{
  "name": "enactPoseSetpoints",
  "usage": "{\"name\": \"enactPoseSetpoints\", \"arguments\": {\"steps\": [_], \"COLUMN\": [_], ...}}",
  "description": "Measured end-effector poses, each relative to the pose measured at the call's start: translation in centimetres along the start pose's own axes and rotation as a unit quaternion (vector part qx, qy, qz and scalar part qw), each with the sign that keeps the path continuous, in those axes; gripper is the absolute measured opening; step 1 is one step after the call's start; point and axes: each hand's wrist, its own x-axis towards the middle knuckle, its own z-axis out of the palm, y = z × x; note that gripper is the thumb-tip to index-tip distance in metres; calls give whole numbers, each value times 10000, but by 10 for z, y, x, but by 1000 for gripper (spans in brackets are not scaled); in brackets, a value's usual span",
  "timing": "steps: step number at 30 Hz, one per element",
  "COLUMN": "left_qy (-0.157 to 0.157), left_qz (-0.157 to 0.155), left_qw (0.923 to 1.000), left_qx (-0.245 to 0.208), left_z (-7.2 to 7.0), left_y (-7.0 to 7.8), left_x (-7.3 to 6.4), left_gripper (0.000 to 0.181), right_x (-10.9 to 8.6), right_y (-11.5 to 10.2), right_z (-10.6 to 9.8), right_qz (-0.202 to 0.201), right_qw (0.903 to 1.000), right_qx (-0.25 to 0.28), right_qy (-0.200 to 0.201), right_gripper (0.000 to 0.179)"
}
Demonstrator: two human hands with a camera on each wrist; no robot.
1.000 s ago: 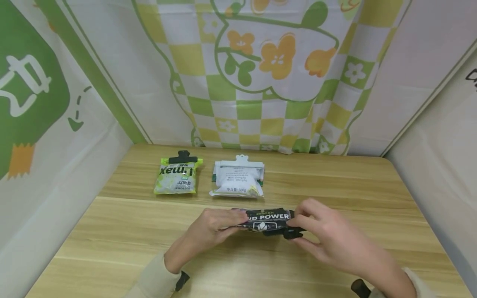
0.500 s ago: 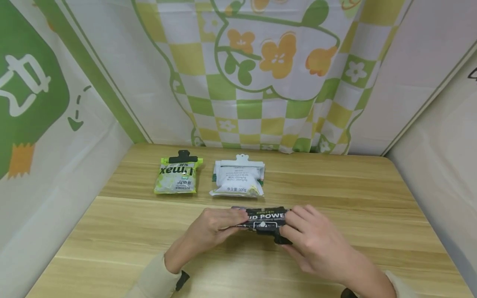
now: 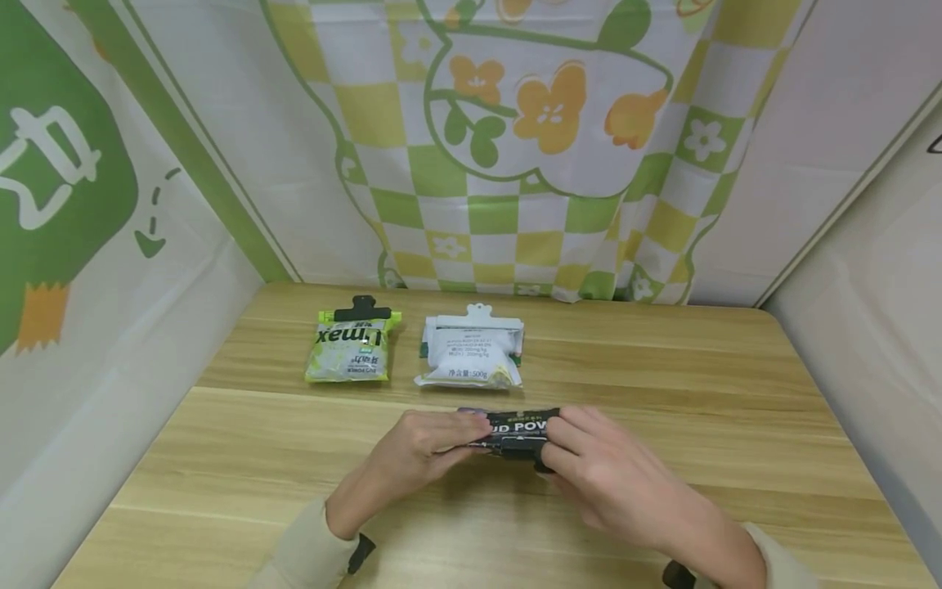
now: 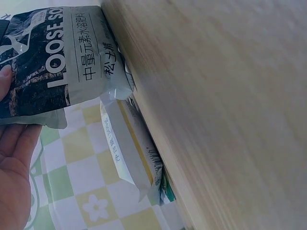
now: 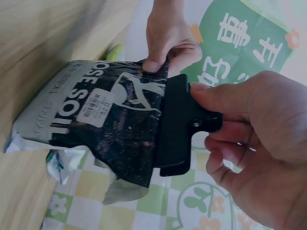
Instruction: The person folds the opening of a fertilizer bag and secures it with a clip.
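Note:
A black and grey plastic bag (image 5: 129,120) printed "LOOSE SOIL" is held upright over the table, its top edge folded. My left hand (image 3: 419,446) pinches one end of that top edge, thumb on the printed face and fingers behind. My right hand (image 3: 614,474) grips a black bag clip (image 5: 176,127) by its handles, thumb on one and fingers on the other. The clip's long jaws lie along the bag's folded edge, overlapping it in the right wrist view. From the head view, my right fingers hide part of the clip and of the bag's lettering.
Toward the back of the wooden table (image 3: 662,352) lie a green and grey bag (image 3: 347,352) with a black clip and a white bag (image 3: 474,360) with a white clip. A checked cloth (image 3: 500,204) hangs behind the table's far edge.
My right hand has moved left with the black clip, from the bag's right end toward the middle of its top edge. The left hand stays in place, still holding the bag.

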Motion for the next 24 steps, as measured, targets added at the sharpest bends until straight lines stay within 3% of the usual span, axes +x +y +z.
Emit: {"name": "enactPoseSetpoints", "arguments": {"steps": [8, 17, 24], "left_qy": [-31, -40, -87], "left_qz": [-133, -99, -115], "left_qw": [9999, 9999, 9999], "left_qx": [-50, -67, 28], "left_z": [-1, -2, -1], "left_y": [2, 0, 1], "left_x": [1, 2, 1], "left_gripper": [35, 32, 34], "right_x": [8, 15, 15], "right_y": [2, 8, 7], "right_z": [2, 5, -5], "right_qz": [-209, -105, -11], "right_qw": [9998, 9997, 9984], "right_qx": [35, 195, 563], "right_qy": [54, -60, -34], "right_gripper": [23, 25, 24]}}
